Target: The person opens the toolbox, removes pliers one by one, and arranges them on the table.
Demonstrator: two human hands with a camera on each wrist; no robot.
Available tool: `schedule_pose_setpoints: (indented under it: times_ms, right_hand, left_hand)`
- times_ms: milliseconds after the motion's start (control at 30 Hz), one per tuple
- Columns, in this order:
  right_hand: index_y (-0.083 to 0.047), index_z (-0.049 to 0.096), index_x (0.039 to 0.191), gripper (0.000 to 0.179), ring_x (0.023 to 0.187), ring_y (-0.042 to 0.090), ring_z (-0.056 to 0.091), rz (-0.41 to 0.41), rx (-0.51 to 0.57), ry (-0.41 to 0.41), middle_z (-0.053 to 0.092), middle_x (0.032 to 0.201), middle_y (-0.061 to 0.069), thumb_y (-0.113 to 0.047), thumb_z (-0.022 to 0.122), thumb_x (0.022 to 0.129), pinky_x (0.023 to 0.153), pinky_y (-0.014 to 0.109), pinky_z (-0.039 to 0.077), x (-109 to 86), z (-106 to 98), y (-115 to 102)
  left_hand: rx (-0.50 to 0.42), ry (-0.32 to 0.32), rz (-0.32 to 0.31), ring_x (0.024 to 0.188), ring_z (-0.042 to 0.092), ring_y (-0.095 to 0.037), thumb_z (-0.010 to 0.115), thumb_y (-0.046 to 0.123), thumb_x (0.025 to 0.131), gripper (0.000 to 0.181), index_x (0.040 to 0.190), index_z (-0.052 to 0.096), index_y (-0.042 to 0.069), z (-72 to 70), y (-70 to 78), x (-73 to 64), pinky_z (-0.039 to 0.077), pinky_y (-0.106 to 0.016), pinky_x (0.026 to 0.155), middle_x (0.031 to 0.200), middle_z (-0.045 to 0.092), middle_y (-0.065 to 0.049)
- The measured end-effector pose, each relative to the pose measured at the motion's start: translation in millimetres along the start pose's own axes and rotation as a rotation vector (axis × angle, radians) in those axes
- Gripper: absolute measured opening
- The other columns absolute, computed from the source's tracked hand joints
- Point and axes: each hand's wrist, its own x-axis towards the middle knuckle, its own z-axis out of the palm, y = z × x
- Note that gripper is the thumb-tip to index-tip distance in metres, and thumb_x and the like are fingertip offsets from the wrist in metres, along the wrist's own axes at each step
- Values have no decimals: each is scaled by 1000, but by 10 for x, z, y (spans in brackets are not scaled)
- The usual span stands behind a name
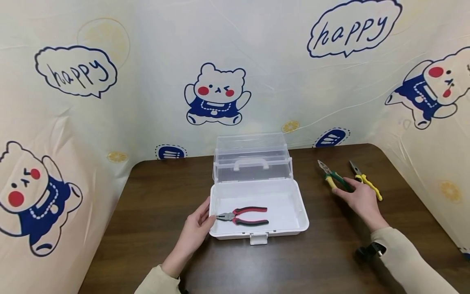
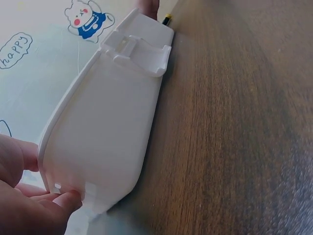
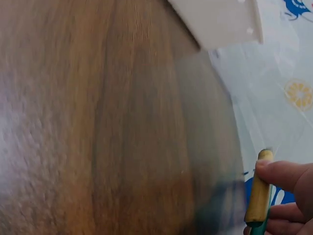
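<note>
On brown table point(image 1: 158, 192) | right hand point(image 1: 361, 200) grips green pliers point(image 1: 329, 176) | printed backdrop point(image 1: 154, 110), perhaps cloth

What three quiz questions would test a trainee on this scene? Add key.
1. True or false: the white toolbox is shut.
2. Which pliers does the right hand hold?
3. How many pliers show in the head view?

Key:
1. False; it stands open.
2. The green-and-yellow pliers.
3. Three: those, the red-and-black pliers and the yellow-and-black pliers.
</note>
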Motion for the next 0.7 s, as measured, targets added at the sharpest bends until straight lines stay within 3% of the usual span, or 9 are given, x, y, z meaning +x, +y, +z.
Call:
schedule_pose_setpoints:
  times_ms: [167,467,700]
  right_hand:
    - [12,61,134,70,100,48,61,20,-23,-10,63,127,38,-42,77,94,83,59,49,39,36,61]
    - [15,55,138,69,114,59,56,47,-76,-43,54,135,43,-35,77,94,93,69,46,91,67,88]
    - [20,52,138,65,117,60,55,-14,-96,-106,54,134,43,-26,73,97,98,70,45,96,26,65]
  left_hand:
    - [-2,2,22,139,51,-42,63,-6,99,63,156,37,-9,-2,-4,-1,47,-32,105,157,43,-28]
    - [-12,-5,30,140,50,-41,62,-7,100,62,156,36,-9,16,-14,-5,47,-22,102,158,43,-27]
    - [-10,1,41,138,51,-43,62,-7,99,62,156,36,-10,16,-21,0,48,-24,102,157,44,-29]
